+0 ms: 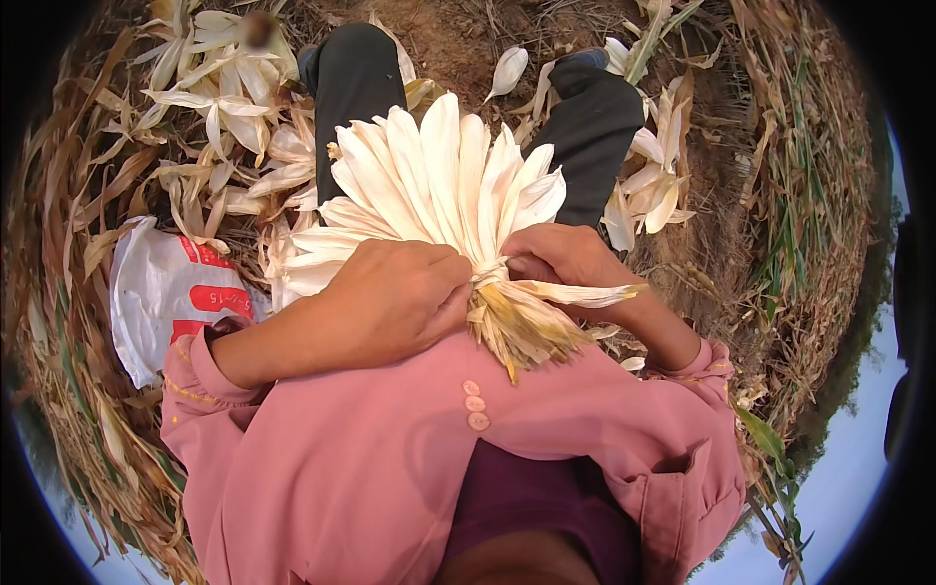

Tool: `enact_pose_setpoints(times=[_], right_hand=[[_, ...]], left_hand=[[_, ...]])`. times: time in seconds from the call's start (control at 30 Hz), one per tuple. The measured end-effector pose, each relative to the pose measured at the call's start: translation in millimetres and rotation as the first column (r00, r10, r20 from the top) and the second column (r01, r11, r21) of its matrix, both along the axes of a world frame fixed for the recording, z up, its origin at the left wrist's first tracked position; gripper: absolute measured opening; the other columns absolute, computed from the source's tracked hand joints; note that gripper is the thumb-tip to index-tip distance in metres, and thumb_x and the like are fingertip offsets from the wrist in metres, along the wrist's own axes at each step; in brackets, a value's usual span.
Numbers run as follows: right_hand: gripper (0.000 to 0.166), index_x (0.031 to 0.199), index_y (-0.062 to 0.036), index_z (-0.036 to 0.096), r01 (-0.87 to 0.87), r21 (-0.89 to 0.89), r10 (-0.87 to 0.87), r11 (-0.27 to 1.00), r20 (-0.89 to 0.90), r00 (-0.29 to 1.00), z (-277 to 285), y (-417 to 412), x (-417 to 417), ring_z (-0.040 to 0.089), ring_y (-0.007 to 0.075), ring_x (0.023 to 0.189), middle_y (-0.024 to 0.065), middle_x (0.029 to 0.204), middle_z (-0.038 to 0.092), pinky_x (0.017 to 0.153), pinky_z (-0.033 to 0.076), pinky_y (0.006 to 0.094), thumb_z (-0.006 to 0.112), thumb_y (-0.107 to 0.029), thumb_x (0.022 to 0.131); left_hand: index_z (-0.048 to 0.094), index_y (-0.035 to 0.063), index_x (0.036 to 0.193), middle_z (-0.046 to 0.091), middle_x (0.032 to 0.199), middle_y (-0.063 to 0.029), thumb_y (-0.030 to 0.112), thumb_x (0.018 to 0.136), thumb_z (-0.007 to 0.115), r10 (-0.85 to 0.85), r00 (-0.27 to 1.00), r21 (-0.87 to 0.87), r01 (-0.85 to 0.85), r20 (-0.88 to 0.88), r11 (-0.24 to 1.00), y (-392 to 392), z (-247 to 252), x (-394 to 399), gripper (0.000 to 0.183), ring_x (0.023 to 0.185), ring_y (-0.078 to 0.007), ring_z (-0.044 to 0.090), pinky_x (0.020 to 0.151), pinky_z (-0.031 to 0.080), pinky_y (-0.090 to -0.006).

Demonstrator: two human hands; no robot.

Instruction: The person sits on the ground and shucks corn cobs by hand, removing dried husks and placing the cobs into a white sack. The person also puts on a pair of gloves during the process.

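Observation:
A fanned bundle of pale corn husks (pixel 439 175) lies across my lap, its broad ends spread away from me and its yellowish narrow ends pointing towards my body. A twisted husk strip (pixel 491 272) is wound around its neck, with one loose end sticking out to the right. My left hand (pixel 406 292) is closed against the left side of the neck, the fingertips mostly hidden. On the other side, my right hand (pixel 559 256) pinches at the wrapped neck, its fingers curled and partly covered by the husks.
A white plastic sack (pixel 157 292) with red print lies at the left. Loose husks (pixel 234 110) are scattered beyond it, with more husks (pixel 654 183) right of my knees. Dry corn stalks (pixel 812 183) are piled on both sides. Bare soil (pixel 453 44) shows between my legs.

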State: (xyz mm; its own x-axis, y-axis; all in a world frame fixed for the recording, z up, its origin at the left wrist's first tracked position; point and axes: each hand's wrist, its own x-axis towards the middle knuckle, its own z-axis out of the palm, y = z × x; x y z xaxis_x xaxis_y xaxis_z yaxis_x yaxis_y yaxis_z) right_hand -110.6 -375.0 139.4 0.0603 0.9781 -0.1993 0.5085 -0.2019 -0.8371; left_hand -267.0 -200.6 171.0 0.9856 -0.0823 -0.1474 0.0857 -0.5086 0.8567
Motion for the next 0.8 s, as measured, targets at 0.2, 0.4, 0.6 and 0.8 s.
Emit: enact_pose_setpoints(times=[0.2,0.4,0.6,0.8], right_hand=[[0.019,0.084,-0.0129,0.055,-0.177,0.243,0.079,0.954,0.365,0.928,0,2,7,0.053,0.0134,0.056,-0.0017,0.062,0.050,0.042,0.039,0.0268,0.065,-0.022,0.070],[0.020,0.083,-0.0144,0.056,-0.211,0.232,0.119,0.949,0.356,0.927,-15,-1,13,0.048,0.0136,0.052,-0.0016,0.057,0.043,0.041,0.036,0.0265,0.066,-0.025,0.069],[0.016,0.089,-0.0083,0.061,0.040,0.119,-0.052,0.992,0.093,0.994,-16,-6,11,0.057,0.0165,0.063,0.0034,0.073,0.059,0.053,0.045,0.0258,0.064,-0.015,0.075],[0.015,0.090,-0.0026,0.063,0.403,0.081,-0.356,0.912,-0.334,0.873,-12,-9,9,0.058,0.0146,0.076,0.0073,0.083,0.062,0.066,0.046,0.0272,0.067,-0.007,0.076]], left_hand=[[0.048,0.0017,0.057,0.053,0.056,-0.0119,0.008,0.068,0.055,0.026,0.999,-0.057,-0.024,0.043,0.998,-2,-4,1,0.014,0.049,-0.0319,0.052,0.045,0.039,-0.0400],[0.047,0.0016,0.056,0.048,0.052,-0.0115,0.006,0.065,0.055,0.067,0.997,-0.182,-0.060,0.033,0.981,-8,-16,-5,0.013,0.047,-0.0308,0.049,0.044,0.037,-0.0383],[0.047,0.0020,0.062,0.048,0.056,-0.0101,0.006,0.066,0.057,0.037,0.994,-0.107,-0.027,0.102,0.994,-5,-18,-2,0.011,0.051,-0.0281,0.049,0.045,0.039,-0.0369],[0.055,0.0029,0.077,0.050,0.068,-0.0061,0.002,0.065,0.064,0.193,0.896,0.062,-0.237,0.400,0.969,2,-16,3,0.016,0.059,-0.0220,0.053,0.050,0.044,-0.0302]])
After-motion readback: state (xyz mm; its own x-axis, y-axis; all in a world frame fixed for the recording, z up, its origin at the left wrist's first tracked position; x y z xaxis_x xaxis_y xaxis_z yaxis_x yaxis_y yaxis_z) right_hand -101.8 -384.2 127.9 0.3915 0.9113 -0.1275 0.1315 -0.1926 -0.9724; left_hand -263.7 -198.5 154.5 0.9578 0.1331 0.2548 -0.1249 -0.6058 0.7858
